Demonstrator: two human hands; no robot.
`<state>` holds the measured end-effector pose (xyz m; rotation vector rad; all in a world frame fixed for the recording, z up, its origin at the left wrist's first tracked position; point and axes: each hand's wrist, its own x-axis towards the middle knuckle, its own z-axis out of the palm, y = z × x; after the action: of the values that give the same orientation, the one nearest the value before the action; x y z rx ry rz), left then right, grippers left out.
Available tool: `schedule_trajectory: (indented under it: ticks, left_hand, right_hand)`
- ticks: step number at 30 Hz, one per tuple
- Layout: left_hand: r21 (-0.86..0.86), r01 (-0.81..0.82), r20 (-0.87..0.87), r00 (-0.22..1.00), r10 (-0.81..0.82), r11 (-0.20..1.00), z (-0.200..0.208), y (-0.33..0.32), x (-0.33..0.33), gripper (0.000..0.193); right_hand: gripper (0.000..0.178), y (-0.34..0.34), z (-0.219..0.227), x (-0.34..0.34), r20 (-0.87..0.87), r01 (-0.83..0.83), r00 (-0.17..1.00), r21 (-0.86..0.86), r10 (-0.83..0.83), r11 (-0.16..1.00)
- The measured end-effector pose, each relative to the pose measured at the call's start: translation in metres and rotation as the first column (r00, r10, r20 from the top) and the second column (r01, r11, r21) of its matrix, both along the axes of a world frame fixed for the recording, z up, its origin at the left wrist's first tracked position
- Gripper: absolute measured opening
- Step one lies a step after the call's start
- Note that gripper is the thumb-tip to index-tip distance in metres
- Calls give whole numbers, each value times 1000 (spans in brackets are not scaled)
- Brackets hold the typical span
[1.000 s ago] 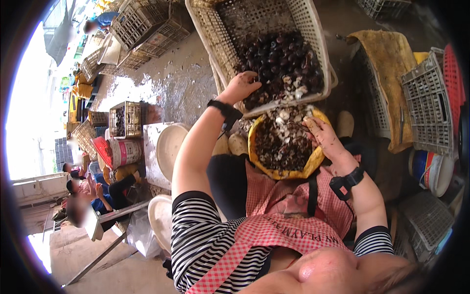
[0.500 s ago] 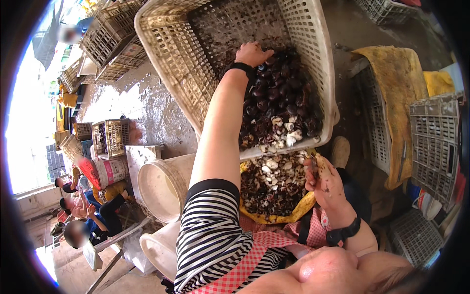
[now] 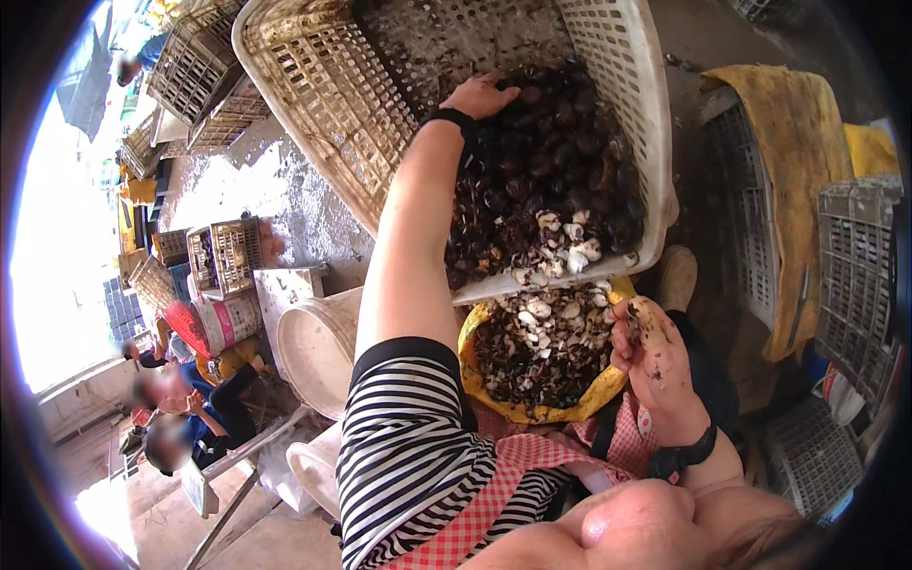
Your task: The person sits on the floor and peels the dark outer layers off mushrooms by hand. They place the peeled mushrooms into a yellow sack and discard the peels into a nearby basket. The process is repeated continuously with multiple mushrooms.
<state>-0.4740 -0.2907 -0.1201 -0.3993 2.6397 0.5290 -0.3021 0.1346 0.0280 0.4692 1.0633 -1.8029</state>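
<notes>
A big off-white plastic crate (image 3: 646, 123) is tilted toward me, holding a heap of shiny dark brown water chestnuts (image 3: 541, 142). My left hand (image 3: 480, 98) reaches in at the heap's far-left edge, thumb spread and fingertips partly hidden. White peeled chestnuts (image 3: 579, 255) lie at the crate's near edge. Just below stands a yellow-rimmed container (image 3: 570, 410) full of dark peelings (image 3: 522, 370) with white pieces on top. To its right my right hand (image 3: 654, 366), smeared with dirt, is closed with fingers curled; what it grips is hard to see.
White buckets (image 3: 309, 356) stand to my left. Past them sit co-workers (image 3: 195, 418) beside a metal-legged bench. Stacked crates (image 3: 195, 76) are at the far left. On the right, a yellow-brown cloth (image 3: 784, 142) drapes a grey crate; more crates (image 3: 860, 266) stand beyond. The floor is wet.
The view has shifted slightly. My left hand has slid a little left and deeper over the chestnuts, its thumb still apart. My right hand stays beside the container, fingers curled.
</notes>
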Motion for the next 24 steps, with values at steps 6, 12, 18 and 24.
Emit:
schedule_trajectory:
  ticks: [6,12,18,24]
  left_hand:
    - [-219,458,123,889,-441,862,-17,-12,15,49]
    - [-189,600,138,800,-584,777,10,0,54,58]
    - [-447,674,-103,615,-782,589,-8,-23,99,75]
    - [118,-21,-72,997,30,993,42,55,140,72]
  right_hand:
    - [27,-1,2,2,-76,7,997,-40,-10,999]
    - [25,-7,-9,8,-101,-48,994,-39,44,998]
    - [24,-19,-2,12,-156,-154,976,-2,151,988]
    - [24,-17,-15,16,-242,-193,952,7,189,981]
